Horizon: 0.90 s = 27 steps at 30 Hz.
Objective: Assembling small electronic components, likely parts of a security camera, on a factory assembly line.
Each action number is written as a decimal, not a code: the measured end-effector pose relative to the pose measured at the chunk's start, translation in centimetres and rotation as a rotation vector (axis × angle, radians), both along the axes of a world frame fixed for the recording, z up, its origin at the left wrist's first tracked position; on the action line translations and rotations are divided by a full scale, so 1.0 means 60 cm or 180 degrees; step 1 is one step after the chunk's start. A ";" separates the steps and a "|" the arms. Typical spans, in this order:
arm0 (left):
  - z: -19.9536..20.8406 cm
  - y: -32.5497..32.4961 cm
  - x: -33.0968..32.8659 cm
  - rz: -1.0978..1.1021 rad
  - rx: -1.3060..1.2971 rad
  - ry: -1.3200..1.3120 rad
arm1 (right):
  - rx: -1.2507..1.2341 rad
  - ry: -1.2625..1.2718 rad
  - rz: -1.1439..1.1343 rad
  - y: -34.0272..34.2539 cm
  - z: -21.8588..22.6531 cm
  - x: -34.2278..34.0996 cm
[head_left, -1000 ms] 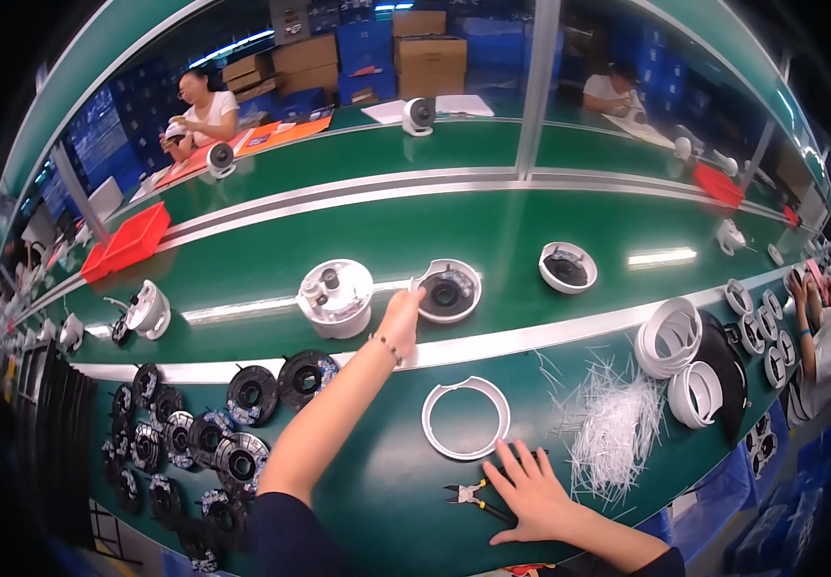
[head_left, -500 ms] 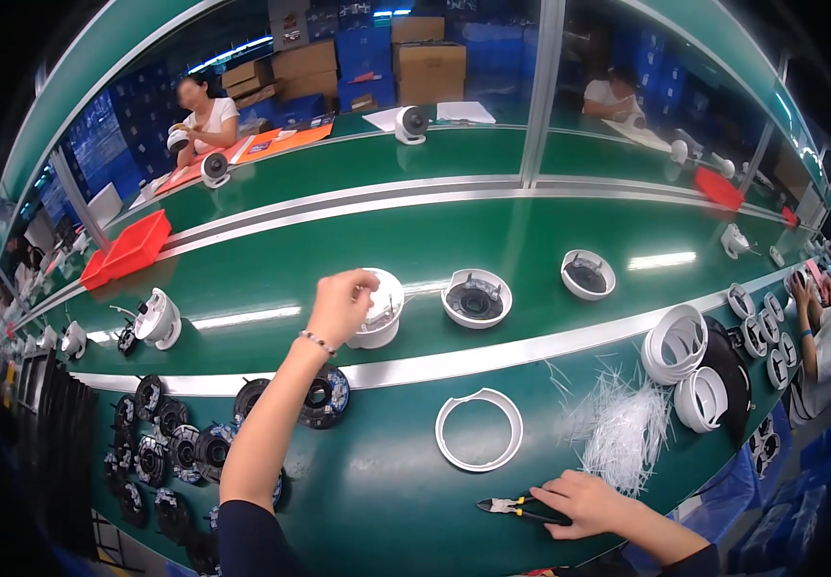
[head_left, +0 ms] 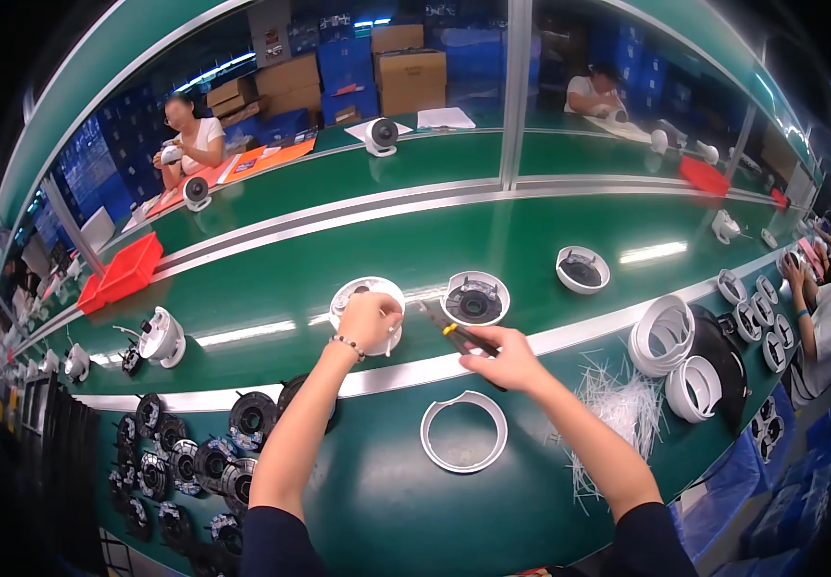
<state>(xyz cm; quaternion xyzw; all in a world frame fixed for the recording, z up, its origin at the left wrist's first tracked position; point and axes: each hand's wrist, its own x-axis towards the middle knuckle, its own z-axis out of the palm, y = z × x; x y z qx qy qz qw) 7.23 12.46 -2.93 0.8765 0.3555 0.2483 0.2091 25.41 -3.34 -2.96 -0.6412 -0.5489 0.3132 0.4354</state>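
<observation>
My left hand [head_left: 369, 322] rests on a white round housing [head_left: 382, 286] on the far green belt. Its fingers are curled together at the housing's opening, and whatever they pinch is hidden. In my right hand [head_left: 507, 358] is a pair of side cutters [head_left: 460, 335] with black and yellow handles. The cutters' jaws point up and left, a short way to the right of the housing. Just beyond them sits a white bowl-shaped housing [head_left: 476, 300] with a black round part inside. A white ring [head_left: 464, 468] lies on the near table below my hands.
Several black round parts [head_left: 183, 462] crowd the left of the table. Thin clear strips [head_left: 617, 409] are heaped at the right, beside stacked white rings [head_left: 663, 337]. Another white housing [head_left: 161, 337] stands left on the belt. A co-worker [head_left: 194, 139] sits across; others work at right.
My right hand has lifted the side cutters off the table and brought them up and left toward the white housing. My left hand has lowered onto the housing. The whole view has shifted slightly.
</observation>
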 end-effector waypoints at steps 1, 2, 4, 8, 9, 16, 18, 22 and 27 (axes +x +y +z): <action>0.000 -0.005 0.002 -0.0017 0.0011 0.0019 | -0.0065 -0.0157 -0.0029 0.010 -0.005 -0.005; -0.001 -0.009 0.004 0.0124 -0.0034 -0.0304 | -0.0057 -0.0143 -0.0053 0.015 -0.007 -0.009; -0.008 -0.012 -0.001 0.0296 0.0515 -0.0822 | -0.0153 -0.0560 0.0084 0.025 -0.011 -0.019; -0.001 -0.010 -0.006 0.0209 0.0762 -0.0839 | -0.0015 -0.0891 0.0127 0.035 -0.007 -0.029; 0.001 -0.009 -0.002 0.0190 0.0752 -0.0839 | -0.0025 -0.0888 0.0109 0.039 -0.005 -0.025; -0.001 -0.010 0.009 0.0012 0.0621 -0.0881 | 0.0105 -0.1805 0.0016 0.046 0.002 -0.024; -0.003 -0.009 0.013 -0.0016 0.0639 -0.0880 | 0.0214 -0.1659 0.0062 0.048 -0.004 -0.018; 0.008 -0.014 0.026 0.0083 0.0504 -0.1243 | 0.0710 -0.1507 -0.0127 0.018 -0.003 0.017; 0.059 -0.053 0.074 0.0126 -0.0489 -0.3022 | 0.1064 0.0892 -0.0665 -0.100 0.018 0.091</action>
